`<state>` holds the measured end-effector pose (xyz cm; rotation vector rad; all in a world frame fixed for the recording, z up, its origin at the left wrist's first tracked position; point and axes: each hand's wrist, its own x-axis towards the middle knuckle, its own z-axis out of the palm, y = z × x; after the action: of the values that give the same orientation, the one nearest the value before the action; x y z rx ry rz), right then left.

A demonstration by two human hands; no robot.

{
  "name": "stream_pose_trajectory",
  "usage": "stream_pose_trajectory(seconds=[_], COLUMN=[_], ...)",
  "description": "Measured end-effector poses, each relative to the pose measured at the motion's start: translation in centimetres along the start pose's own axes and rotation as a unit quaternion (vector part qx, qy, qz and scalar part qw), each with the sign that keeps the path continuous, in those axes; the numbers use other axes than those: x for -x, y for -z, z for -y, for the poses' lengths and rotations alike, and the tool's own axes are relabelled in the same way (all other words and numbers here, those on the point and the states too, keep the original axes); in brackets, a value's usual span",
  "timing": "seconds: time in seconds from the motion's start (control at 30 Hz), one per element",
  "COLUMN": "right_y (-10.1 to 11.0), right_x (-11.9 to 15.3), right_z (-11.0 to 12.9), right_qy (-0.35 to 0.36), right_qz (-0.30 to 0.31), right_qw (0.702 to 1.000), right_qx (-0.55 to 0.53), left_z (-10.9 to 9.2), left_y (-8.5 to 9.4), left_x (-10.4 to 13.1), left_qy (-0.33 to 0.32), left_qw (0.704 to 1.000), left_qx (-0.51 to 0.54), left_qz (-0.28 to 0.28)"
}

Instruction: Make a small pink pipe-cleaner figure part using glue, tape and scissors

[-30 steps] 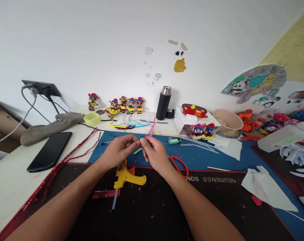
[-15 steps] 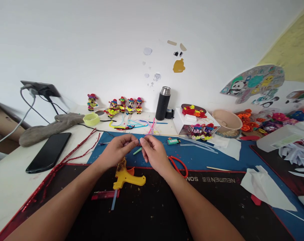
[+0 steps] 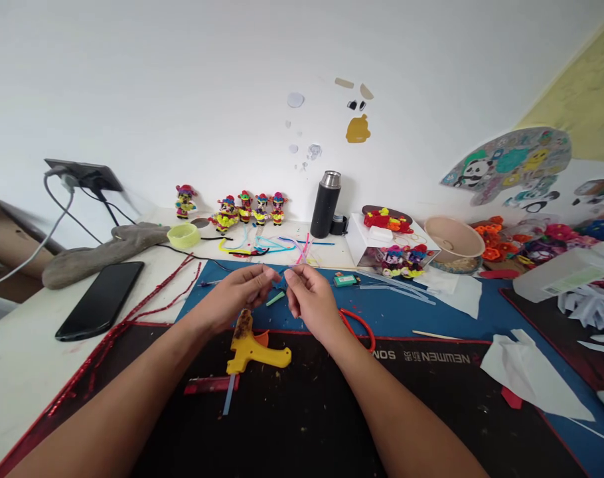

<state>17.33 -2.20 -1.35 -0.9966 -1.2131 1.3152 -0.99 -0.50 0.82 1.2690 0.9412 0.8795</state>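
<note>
My left hand (image 3: 246, 292) is closed in a pinch above the blue mat. Across a small gap, my right hand (image 3: 309, 296) also pinches, thumb against fingers. A tiny bluish bit shows by the right fingertips, too small to name. Whatever lies between the fingers of either hand is mostly hidden. Below the left hand rests a yellow hot glue gun (image 3: 255, 354) with a glue stick (image 3: 229, 395) poking from its back end. A pale green stick (image 3: 275, 299) lies under the hands. Red scissor-like handles (image 3: 364, 325) are partly covered by the right wrist.
Several fuzzy figurines (image 3: 226, 214) stand along the wall beside a black thermos (image 3: 326, 206). A phone (image 3: 100, 301) and red tinsel stems (image 3: 147, 299) lie at left. Clear glue sticks (image 3: 396, 292), a white box (image 3: 362, 245) and a pinkish bowl (image 3: 454, 239) are at right.
My hands have drawn slightly apart, opening a small gap between the fingertips. The whole view has shifted a little. The objects on the table stay in place.
</note>
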Motion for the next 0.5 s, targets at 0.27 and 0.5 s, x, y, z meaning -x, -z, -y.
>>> stream_pose_trajectory(seconds=[0.27,0.5], right_y=[0.26,0.30], right_x=[-0.30,-0.42], right_z=[0.47,0.45], right_qy=[-0.047,-0.057], right_qz=[-0.050,-0.051], right_qw=[0.994,0.993], right_qx=[-0.085,-0.087], left_z=[-0.16,0.06], left_y=[1.02,0.98], left_x=[-0.99,-0.76], left_qy=[0.073,0.046], left_qw=[0.953,0.962], left_qx=[0.284,0.263], left_qz=[-0.076,-0.052])
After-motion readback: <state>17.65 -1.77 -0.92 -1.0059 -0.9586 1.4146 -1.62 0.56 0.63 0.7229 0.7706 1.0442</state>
